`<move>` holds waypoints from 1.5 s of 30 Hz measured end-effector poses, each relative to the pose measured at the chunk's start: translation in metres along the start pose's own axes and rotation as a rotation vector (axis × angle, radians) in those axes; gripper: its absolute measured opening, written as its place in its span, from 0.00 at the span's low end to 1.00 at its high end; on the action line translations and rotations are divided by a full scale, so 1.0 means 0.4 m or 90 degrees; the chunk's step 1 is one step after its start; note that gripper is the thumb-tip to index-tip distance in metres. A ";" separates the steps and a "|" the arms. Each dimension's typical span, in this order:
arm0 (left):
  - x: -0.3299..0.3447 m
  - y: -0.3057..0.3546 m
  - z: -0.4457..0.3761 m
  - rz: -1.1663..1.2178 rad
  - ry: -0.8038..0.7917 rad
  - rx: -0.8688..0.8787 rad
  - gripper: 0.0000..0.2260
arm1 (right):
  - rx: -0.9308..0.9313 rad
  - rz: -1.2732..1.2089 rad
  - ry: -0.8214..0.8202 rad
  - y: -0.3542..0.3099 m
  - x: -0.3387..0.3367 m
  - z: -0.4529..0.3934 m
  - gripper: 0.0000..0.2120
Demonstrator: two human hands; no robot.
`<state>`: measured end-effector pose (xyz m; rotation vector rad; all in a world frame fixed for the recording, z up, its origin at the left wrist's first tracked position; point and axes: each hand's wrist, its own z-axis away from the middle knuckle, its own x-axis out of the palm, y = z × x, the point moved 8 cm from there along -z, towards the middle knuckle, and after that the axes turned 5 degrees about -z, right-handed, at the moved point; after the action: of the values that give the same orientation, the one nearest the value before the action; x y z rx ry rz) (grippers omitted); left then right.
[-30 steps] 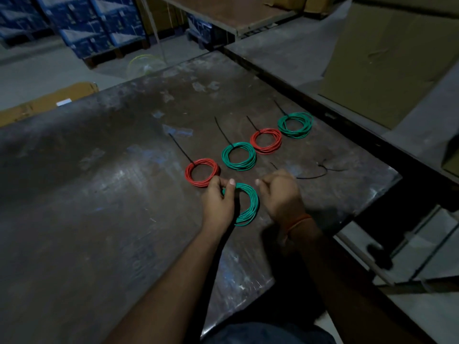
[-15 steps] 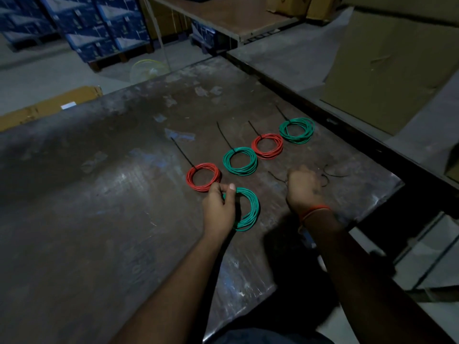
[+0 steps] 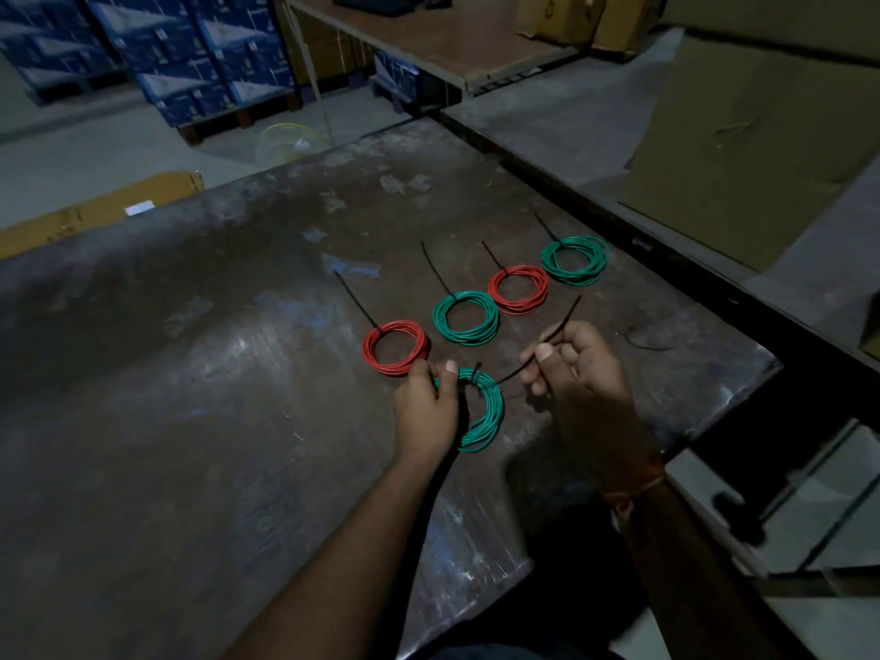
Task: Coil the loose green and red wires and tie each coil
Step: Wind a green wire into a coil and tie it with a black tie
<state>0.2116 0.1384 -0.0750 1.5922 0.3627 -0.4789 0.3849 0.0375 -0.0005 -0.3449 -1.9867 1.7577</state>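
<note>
Head view first: I see the worn dark counter (image 3: 200, 383) with four tied coils lying flat in a slanted row that runs from near-left to far-right — a red coil (image 3: 395, 347), a green coil (image 3: 465, 318), a second red coil (image 3: 519, 289) and a far green coil (image 3: 575, 259). Each carries a black tie whose free tail points away from me and a little to the left.

Nearest to me lies a fifth green coil (image 3: 483, 412), also flat on the counter, just beside the first red one. My left hand (image 3: 426, 412) covers its left half, thumb and fingers (image 3: 447, 373) pinching the bundle at its far edge. My right hand (image 3: 583, 373) is curled, its fingers pinching a black cable tie (image 3: 557, 332) — the long axis of the tie slants from the coil's top up and to the right, its free tip pointing toward the far right.

More thin black ties (image 3: 647, 343) lie loose on the counter, right of that hand.

Of containers, I see only stacked blue cartons (image 3: 200, 54) on the floor beyond the counter and brown cardboard (image 3: 757, 135) at right; their contents cannot be seen.
</note>
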 end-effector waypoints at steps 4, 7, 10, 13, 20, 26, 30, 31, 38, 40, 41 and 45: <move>-0.009 0.008 0.004 -0.001 0.021 0.014 0.13 | -0.001 0.061 -0.032 0.034 0.014 0.023 0.03; -0.003 -0.003 0.003 0.031 0.022 0.000 0.13 | -0.027 0.204 -0.029 0.070 0.017 0.030 0.04; 0.003 -0.011 0.001 0.059 0.016 -0.011 0.11 | -0.023 0.257 -0.023 0.106 0.033 0.039 0.04; 0.021 -0.035 -0.006 0.100 -0.013 -0.055 0.10 | -0.099 0.285 -0.023 0.107 0.052 0.053 0.06; 0.056 -0.055 -0.020 0.213 -0.095 -0.126 0.12 | -0.136 0.280 -0.032 0.106 0.053 0.059 0.17; 0.056 -0.048 -0.018 0.220 -0.109 -0.103 0.13 | -0.121 0.245 -0.067 0.113 0.054 0.063 0.15; 0.056 -0.042 -0.022 0.191 -0.109 -0.066 0.12 | -0.055 0.157 -0.090 0.114 0.052 0.063 0.06; 0.056 -0.041 -0.023 0.182 -0.112 -0.056 0.13 | -0.045 0.129 -0.094 0.110 0.055 0.064 0.05; 0.058 -0.031 -0.018 0.177 -0.116 -0.034 0.13 | 0.004 0.082 -0.097 0.097 0.073 0.065 0.09; 0.061 -0.031 -0.016 0.182 -0.132 -0.035 0.13 | 0.003 0.106 -0.065 0.095 0.072 0.063 0.09; 0.066 -0.033 -0.016 0.189 -0.145 -0.040 0.14 | -0.016 0.139 -0.035 0.089 0.066 0.059 0.07; 0.074 -0.033 -0.015 0.221 -0.173 -0.050 0.19 | -0.230 0.347 0.063 0.035 0.041 0.035 0.05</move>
<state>0.2310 0.1437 -0.1014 1.4530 -0.0999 -0.4003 0.3624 0.0352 -0.0125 -1.1615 -2.2761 1.6113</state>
